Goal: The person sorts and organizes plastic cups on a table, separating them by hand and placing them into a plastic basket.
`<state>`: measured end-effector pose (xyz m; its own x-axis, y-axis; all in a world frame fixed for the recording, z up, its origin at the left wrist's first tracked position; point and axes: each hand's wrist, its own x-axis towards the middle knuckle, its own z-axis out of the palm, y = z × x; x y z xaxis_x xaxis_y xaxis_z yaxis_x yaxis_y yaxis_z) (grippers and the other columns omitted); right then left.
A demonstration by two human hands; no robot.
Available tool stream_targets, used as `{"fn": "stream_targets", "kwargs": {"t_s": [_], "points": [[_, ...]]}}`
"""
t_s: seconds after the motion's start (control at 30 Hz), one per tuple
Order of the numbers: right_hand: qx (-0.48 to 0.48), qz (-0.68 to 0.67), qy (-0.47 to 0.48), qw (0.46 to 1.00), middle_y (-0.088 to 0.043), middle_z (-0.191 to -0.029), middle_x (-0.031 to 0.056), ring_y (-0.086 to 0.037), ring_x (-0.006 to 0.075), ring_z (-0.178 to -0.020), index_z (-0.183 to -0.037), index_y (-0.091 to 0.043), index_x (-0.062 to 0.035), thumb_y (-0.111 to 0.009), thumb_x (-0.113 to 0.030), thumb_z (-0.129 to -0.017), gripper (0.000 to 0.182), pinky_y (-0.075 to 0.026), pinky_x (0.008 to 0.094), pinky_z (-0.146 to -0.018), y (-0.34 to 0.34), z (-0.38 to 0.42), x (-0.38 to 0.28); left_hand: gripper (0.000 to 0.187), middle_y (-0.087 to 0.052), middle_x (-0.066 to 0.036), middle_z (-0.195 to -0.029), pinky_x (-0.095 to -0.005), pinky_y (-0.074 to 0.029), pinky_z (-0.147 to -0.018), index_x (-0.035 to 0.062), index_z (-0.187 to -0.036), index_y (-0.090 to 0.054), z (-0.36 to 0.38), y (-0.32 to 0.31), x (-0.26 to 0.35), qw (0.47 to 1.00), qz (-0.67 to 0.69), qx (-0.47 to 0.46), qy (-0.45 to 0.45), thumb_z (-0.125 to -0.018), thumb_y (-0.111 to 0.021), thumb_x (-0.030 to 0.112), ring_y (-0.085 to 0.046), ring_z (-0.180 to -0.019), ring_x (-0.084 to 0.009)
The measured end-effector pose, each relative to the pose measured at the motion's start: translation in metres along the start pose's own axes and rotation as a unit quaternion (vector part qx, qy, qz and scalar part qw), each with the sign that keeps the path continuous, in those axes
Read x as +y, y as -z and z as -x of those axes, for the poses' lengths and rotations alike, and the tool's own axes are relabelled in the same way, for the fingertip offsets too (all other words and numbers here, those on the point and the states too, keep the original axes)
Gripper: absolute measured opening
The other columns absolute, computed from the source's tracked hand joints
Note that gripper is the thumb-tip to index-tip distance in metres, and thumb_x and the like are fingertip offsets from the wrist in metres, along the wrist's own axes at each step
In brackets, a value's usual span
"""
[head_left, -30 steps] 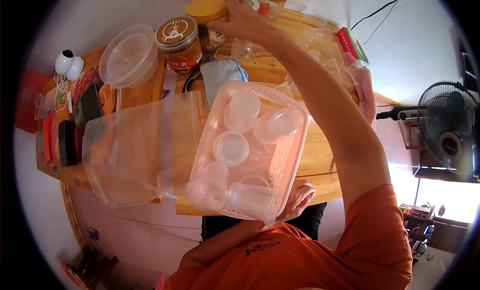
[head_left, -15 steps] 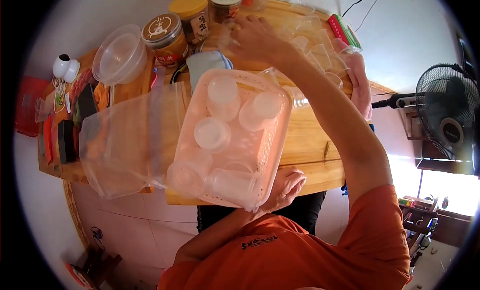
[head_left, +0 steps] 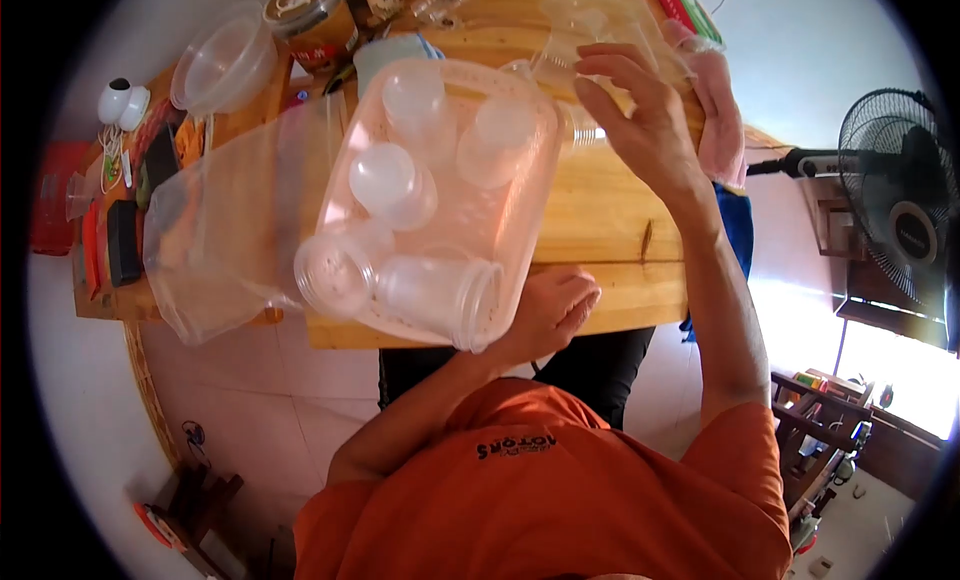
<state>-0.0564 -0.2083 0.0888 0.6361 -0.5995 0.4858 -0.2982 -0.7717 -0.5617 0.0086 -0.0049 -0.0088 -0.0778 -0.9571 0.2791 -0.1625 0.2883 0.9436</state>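
Note:
My right hand (head_left: 645, 115) hovers over the right side of the table with its fingers apart and nothing in them. Clear plastic containers (head_left: 595, 25) lie just beyond its fingertips. My left hand (head_left: 552, 308) rests at the table's front edge with its fingers curled in, beside a pink plastic basket (head_left: 540, 195). In the basket, several translucent plastic jars stand or lie, among them a jar lying on its side (head_left: 430, 288) at the front. Another clear container (head_left: 445, 0) lies at the back, near the lidded food jars.
A large clear plastic bag (head_left: 215, 225) spreads left of the basket. Behind stand a translucent bowl (head_left: 225, 60), a brown-lidded jar (head_left: 310, 20) and a folded cloth (head_left: 395, 50). A pink towel (head_left: 715, 105) hangs at the right edge, near a fan (head_left: 900, 200).
My right hand has let go of a clear container by the back jars and moved right, opening. My left hand keeps its place beside the basket. The camera view has shifted.

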Motion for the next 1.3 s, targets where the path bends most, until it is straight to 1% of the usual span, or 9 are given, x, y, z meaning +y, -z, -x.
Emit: {"fn": "stream_targets", "kwargs": {"t_s": [0.1, 0.27, 0.4, 0.6, 0.9, 1.0, 1.1, 1.2, 1.3], "points": [[0.028, -0.027, -0.033, 0.999, -0.067, -0.103, 0.0102, -0.065, 0.0201, -0.091, -0.104, -0.066, 0.0014, -0.067, -0.008, -0.089, 0.017, -0.051, 0.0313, -0.078, 0.015, 0.041, -0.013, 0.007, -0.063, -0.015, -0.088, -0.0353, -0.05, -0.069, -0.0018, -0.097, -0.063, -0.001, 0.001, 0.0, 1.0, 0.006, -0.001, -0.01, -0.092, -0.061, 0.002, -0.062, -0.077, -0.0304], [-0.005, -0.063, -0.125, 0.99, -0.067, -0.1, 0.0107, -0.066, 0.0191, -0.089, -0.104, -0.067, 0.0011, -0.068, -0.007, -0.088, 0.018, -0.052, 0.0291, -0.076, 0.03, 0.082, -0.045, 0.007, -0.064, -0.014, -0.089, -0.0347, -0.05, -0.07, -0.0016, -0.097, -0.063, -0.001, 0.0, 0.002, 1.0, 0.0, -0.011, 0.008, -0.093, -0.059, 0.003, -0.063, -0.078, -0.029], [-0.088, -0.106, -0.039, 0.99, -0.067, -0.11, 0.0151, -0.065, 0.0229, -0.098, -0.107, -0.065, 0.0031, -0.066, -0.003, -0.086, 0.022, -0.053, 0.0311, -0.084, 0.032, 0.085, -0.075, 0.008, -0.065, -0.017, -0.091, -0.0392, -0.052, -0.07, -0.002, -0.094, -0.062, 0.002, -0.005, -0.002, 1.0, -0.004, -0.002, 0.012, -0.091, -0.06, 0.005, -0.064, -0.081, -0.0342], [-0.091, -0.065, 0.082, 0.99, -0.063, -0.116, 0.0152, -0.063, 0.0313, -0.105, -0.112, -0.064, 0.001, -0.075, -0.012, -0.079, 0.037, -0.053, 0.04, -0.088, -0.007, 0.073, -0.11, 0.017, -0.062, -0.008, -0.096, -0.0323, -0.048, -0.075, 0.0002, -0.105, -0.058, 0.009, -0.007, -0.01, 0.999, 0.041, 0.028, -0.004, -0.092, -0.062, 0.009, -0.061, -0.09, -0.02], [-0.08, -0.053, 0.12, 0.988, -0.059, -0.078, 0.0057, -0.063, 0.0275, -0.083, -0.075, -0.056, -0.0039, -0.065, -0.009, -0.078, 0.011, -0.051, 0.0412, -0.079, -0.028, 0.068, -0.109, 0.029, -0.063, -0.006, -0.097, -0.0287, -0.048, -0.076, 0.0006, -0.113, -0.058, 0.016, -0.001, -0.012, 1.0, -0.002, -0.022, 0.004, -0.091, -0.067, 0.017, -0.059, -0.091, -0.0134], [-0.042, -0.11, 0.054, 0.992, -0.063, -0.082, 0.0089, -0.064, 0.0309, -0.078, -0.082, -0.062, -0.0015, -0.065, -0.007, -0.081, 0.007, -0.053, 0.0397, -0.072, -0.014, 0.072, -0.101, 0.033, -0.063, -0.005, -0.098, -0.0275, -0.048, -0.076, 0.0007, -0.115, -0.058, 0.014, -0.001, -0.006, 0.999, -0.011, -0.039, 0.009, -0.091, -0.069, 0.02, -0.058, -0.091, -0.0112], [-0.006, -0.296, -0.102, 0.95, -0.069, -0.095, 0.007, -0.065, 0.0119, -0.091, -0.104, -0.067, 0.0003, -0.054, 0.009, -0.087, 0.024, -0.054, 0.0274, -0.079, 0.01, 0.085, -0.085, 0.035, -0.064, -0.006, -0.096, -0.0276, -0.049, -0.077, 0.0006, -0.113, -0.06, 0.006, -0.001, 0.01, 0.993, 0.036, -0.047, 0.099, -0.09, -0.071, 0.024, -0.059, -0.09, -0.0114], [0.067, -0.38, -0.195, 0.902, -0.071, -0.096, 0.0025, -0.065, 0.0099, -0.088, -0.103, -0.069, -0.0009, -0.062, 0.004, -0.09, 0.015, -0.054, 0.0262, -0.081, 0.024, 0.112, -0.051, 0.042, -0.065, -0.006, -0.098, -0.028, -0.05, -0.081, 0.003, -0.113, -0.059, 0.005, 0.0, 0.002, 0.989, 0.066, -0.048, 0.126, -0.087, -0.077, 0.03, -0.059, -0.088, -0.0133], [0.078, -0.378, -0.276, 0.88, -0.069, -0.086, -0.0011, -0.061, 0.0051, -0.079, -0.103, -0.069, 0.0005, -0.061, -0.006, -0.096, 0.013, -0.051, 0.0228, -0.072, 0.045, 0.143, -0.028, 0.084, -0.062, -0.005, -0.107, -0.0272, -0.05, -0.081, 0.0033, -0.139, -0.04, 0.007, -0.005, -0.005, 0.972, 0.196, -0.006, 0.127, -0.075, -0.088, 0.031, -0.057, -0.085, -0.0121]]}}
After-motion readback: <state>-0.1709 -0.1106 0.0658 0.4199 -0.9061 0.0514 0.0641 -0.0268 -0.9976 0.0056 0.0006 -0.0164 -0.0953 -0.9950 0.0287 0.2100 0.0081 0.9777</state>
